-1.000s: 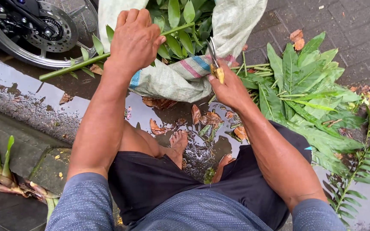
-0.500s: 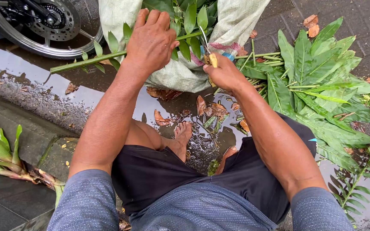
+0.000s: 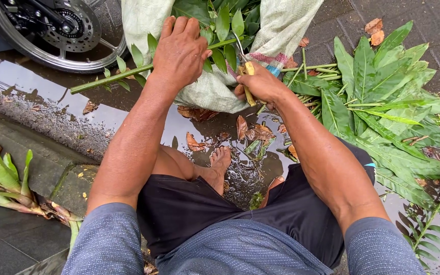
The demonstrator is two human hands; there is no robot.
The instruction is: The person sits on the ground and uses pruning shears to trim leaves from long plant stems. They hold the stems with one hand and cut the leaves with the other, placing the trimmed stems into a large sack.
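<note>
A wet stone floor is seen under everything, with brown dead leaves lying in a puddle below the fingers. A motorbike wheel is parked up and to the left of the left hand. A big pale sack, stuffed with green leaves, is lying right under both hands. A heap of long green leaves is spread out to the right of the right hand. A long leafy branch is held by the left hand, and the fingers are wrapped tight around it from above. The branch is laid almost flat, with its long line running from the low left up to the right, across the mouth of the sack. Its bare cut end is pointed to the left, past the fingers, and its leafy part is pointed to the right, toward the other hand. The branch looks light, and its stem looks stiff but thin, so it could likely be bent or snapped. The small leaves look soft and may be wet and slippery. The best place to be held is thought to be the bare stem, close to where the cut is made. A small knife with a yellow handle is gripped in the right hand, with the fingers closed around the handle and the blade set up by the stem.
</note>
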